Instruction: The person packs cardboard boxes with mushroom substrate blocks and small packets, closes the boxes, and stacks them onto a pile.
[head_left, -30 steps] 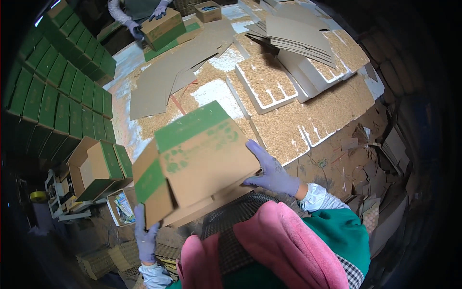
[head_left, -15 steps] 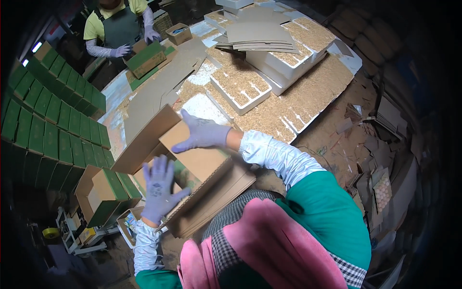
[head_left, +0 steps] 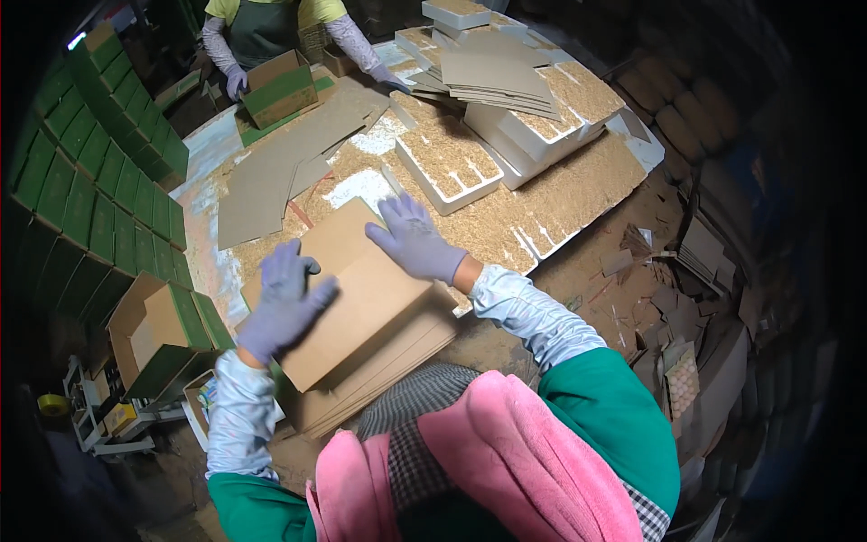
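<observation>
A brown cardboard box [head_left: 361, 294], its plain face upward, lies in front of me on a pile of flat cardboard sheets [head_left: 379, 375]. My left hand [head_left: 284, 305], in a pale purple glove, rests at the box's left edge; its thumb reaches over the top and its fingers stretch away from me. At the far right corner lies my right hand [head_left: 415, 239], gloved alike, with outstretched fingers and the thumb toward the top face. Neither hand wraps around the box. The box's underside is hidden.
Green cartons [head_left: 86, 194] are stacked at the left, near an open carton [head_left: 149, 330]. White trays of brown shavings [head_left: 447, 172] and grey cardboard sheets [head_left: 280, 185] cover the table. Across it, a co-worker's gloved hand [head_left: 237, 83] touches a green box [head_left: 280, 88].
The box's open, upright flap has come down, and a plain face now covers the top. My left hand moved up and left, my right hand slightly right. The co-worker's arm reached toward the sheets.
</observation>
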Demonstrator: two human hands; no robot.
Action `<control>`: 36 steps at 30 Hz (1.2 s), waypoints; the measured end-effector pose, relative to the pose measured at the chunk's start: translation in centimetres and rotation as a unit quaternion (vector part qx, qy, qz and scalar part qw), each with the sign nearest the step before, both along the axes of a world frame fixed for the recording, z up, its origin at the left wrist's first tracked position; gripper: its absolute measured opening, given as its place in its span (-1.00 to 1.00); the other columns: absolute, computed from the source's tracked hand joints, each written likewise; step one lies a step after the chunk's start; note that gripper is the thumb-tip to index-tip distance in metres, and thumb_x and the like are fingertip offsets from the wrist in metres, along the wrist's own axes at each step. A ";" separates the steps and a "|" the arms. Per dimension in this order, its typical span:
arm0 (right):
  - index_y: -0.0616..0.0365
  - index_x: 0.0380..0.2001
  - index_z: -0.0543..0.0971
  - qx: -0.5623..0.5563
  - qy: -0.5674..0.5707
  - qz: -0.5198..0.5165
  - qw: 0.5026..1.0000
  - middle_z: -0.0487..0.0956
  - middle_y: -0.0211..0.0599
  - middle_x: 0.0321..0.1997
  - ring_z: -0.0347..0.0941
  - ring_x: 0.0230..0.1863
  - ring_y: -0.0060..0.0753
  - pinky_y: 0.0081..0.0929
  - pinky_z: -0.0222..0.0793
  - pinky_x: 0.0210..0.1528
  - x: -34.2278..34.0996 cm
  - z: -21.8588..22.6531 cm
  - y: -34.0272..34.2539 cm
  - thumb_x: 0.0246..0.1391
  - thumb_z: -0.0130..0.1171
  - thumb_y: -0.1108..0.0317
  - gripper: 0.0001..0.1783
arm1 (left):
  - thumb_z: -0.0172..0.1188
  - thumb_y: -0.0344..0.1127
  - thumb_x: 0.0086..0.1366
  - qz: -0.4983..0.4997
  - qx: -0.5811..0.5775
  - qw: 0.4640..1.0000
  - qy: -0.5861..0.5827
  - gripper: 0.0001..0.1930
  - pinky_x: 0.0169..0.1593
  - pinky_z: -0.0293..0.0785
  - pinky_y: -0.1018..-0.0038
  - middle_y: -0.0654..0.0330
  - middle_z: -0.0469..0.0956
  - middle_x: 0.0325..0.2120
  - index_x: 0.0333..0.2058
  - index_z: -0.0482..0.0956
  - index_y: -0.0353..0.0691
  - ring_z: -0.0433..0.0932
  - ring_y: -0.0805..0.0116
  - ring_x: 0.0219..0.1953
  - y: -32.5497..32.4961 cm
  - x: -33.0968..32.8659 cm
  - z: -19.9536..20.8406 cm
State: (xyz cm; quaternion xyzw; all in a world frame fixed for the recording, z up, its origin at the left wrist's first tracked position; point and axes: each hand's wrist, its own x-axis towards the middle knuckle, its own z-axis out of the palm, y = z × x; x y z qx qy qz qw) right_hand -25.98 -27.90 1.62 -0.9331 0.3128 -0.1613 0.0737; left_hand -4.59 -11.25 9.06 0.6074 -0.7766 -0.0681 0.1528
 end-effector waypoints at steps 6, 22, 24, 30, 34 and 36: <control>0.30 0.18 0.28 0.500 -0.250 0.055 0.828 0.36 -0.02 0.22 0.24 0.27 -0.19 -0.36 0.05 0.30 -1.9 -0.4 9.2 0.34 -0.25 0.01 -0.41 | 0.17 -0.01 0.16 0.214 -0.107 0.898 0.369 -0.27 0.27 0.13 0.14 -0.08 0.24 0.18 0.20 0.18 -0.30 0.19 -0.03 0.24 9.7 4.6 -3.1; 0.29 -0.08 0.48 0.494 -0.463 -0.041 0.735 0.51 -0.32 -0.55 0.44 -0.53 -0.49 -0.65 0.37 -0.47 -0.3 5.9 -0.3 0.14 0.10 0.27 -0.65 | -0.09 -0.39 0.32 0.463 -0.137 0.735 0.476 -0.44 0.26 0.13 0.39 -0.09 0.18 0.23 0.27 0.07 -0.40 0.22 0.13 0.25 13.7 1.9 -8.1; 0.04 -0.57 0.32 0.464 -0.597 -0.307 0.578 0.24 -0.46 -0.76 0.07 -0.79 -0.57 -0.63 -0.02 -0.76 -7.5 -2.2 -11.9 0.13 0.20 0.20 -0.67 | -0.09 -0.39 0.32 0.494 -0.103 0.795 0.335 -0.45 0.25 0.14 0.38 -0.10 0.20 0.23 0.27 0.08 -0.40 0.23 0.12 0.24 14.1 2.5 -9.8; 0.02 0.11 0.47 0.571 -0.555 -0.410 0.444 0.53 -0.22 -0.01 0.49 -0.10 -0.38 -0.38 0.37 -0.16 -9.1 -16.1 -20.9 0.02 0.30 0.06 -0.40 | -0.12 -0.41 0.32 0.552 -0.018 0.795 0.252 -0.46 0.21 0.18 0.35 -0.14 0.25 0.19 0.27 0.10 -0.36 0.28 0.05 0.20 8.7 0.4 -7.5; 0.28 -0.28 0.54 0.463 -0.639 -0.429 0.439 0.54 -0.28 -0.36 0.46 -0.42 -0.27 -0.45 0.42 -0.48 -6.8 -16.4 -21.4 -0.21 0.47 0.43 -0.61 | -0.13 -0.40 0.31 0.566 -0.025 0.791 0.231 -0.45 0.20 0.19 0.35 -0.14 0.26 0.18 0.28 0.10 -0.35 0.30 0.05 0.17 9.1 0.2 -7.7; 0.11 -0.34 0.45 0.470 -0.581 -0.480 0.459 0.58 -0.20 -0.40 0.39 -0.60 -0.39 -0.55 0.17 -0.66 -6.3 -15.8 -21.2 0.06 0.14 0.22 -0.79 | -0.13 -0.40 0.31 0.573 -0.044 0.772 0.272 -0.45 0.19 0.20 0.34 -0.15 0.26 0.18 0.27 0.10 -0.36 0.31 0.05 0.17 8.7 -0.4 -7.1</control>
